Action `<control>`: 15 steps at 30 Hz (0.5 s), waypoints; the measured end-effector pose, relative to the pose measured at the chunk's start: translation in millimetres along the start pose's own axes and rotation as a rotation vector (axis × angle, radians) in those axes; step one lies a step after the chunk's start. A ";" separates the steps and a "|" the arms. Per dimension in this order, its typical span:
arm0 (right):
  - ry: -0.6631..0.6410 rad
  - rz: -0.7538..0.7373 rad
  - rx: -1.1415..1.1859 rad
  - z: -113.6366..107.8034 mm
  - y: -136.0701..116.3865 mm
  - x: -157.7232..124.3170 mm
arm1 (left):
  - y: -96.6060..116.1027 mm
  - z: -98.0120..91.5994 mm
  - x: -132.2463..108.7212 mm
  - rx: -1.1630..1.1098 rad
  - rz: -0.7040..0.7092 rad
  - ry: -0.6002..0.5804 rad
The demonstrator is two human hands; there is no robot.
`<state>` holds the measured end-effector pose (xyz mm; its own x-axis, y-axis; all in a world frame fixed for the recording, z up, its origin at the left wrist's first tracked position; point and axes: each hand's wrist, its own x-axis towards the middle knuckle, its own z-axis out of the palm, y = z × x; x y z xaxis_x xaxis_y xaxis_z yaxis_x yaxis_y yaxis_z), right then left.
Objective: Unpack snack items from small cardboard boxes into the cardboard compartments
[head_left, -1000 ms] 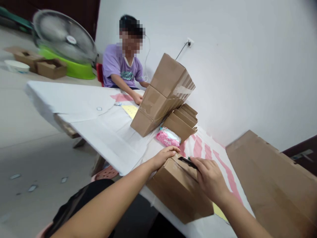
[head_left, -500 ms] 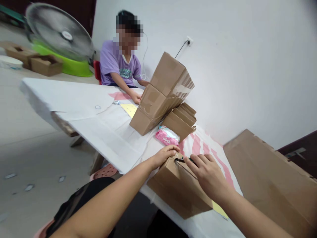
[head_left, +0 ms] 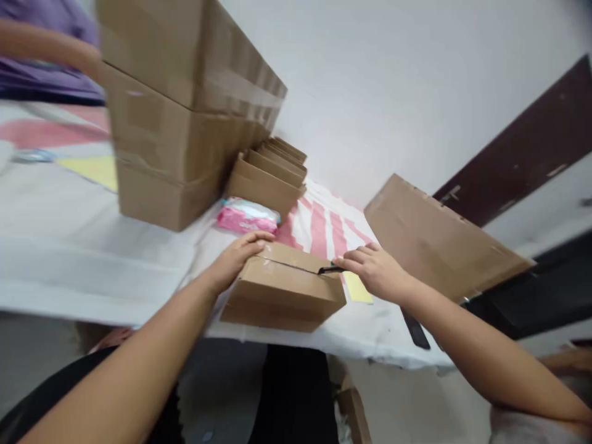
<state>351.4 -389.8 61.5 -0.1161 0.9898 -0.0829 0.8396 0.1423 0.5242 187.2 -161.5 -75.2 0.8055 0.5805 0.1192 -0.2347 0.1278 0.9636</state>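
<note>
A closed cardboard box (head_left: 282,299) sits at the near edge of the cloth-covered table, a seam running along its top. My left hand (head_left: 243,253) grips the box's left end, fingers bent over the top corner. In my right hand (head_left: 374,271) is a dark utility knife (head_left: 329,269), its tip at the seam near the box's right end. The fingers are wrapped round its handle, which is mostly hidden. Just behind the box lies a pink wipes packet (head_left: 247,216).
Tall stacked cardboard boxes (head_left: 152,135) stand at the left, with open boxes (head_left: 266,185) beside them. A large cardboard sheet (head_left: 435,240) leans at the right. Yellow paper (head_left: 357,288) and a black object (head_left: 416,332) lie near my right hand. Another person's arm (head_left: 50,46) reaches behind the stack.
My right hand has drawn the knife along the seam from the box's left end towards its right end. My left hand stays at the left end. The view has turned right.
</note>
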 end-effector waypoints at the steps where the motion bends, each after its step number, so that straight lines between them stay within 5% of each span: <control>1: -0.023 0.056 0.048 6.4 8.4 -13.9 | 1.2 1.2 0.9 0.003 -0.011 0.011; 8: -0.104 0.387 0.377 85.2 36.1 -90.2 | 6.4 9.3 -0.3 0.013 -0.045 0.056; 15: -0.075 0.654 0.627 182.8 -22.9 -94.8 | -0.4 5.3 2.1 -0.035 -0.052 0.032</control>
<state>440.3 -488.5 -97.5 0.5014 0.8652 0.0025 0.8632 -0.5000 -0.0699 191.9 -164.6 -74.1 0.7996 0.5975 0.0608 -0.2120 0.1861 0.9594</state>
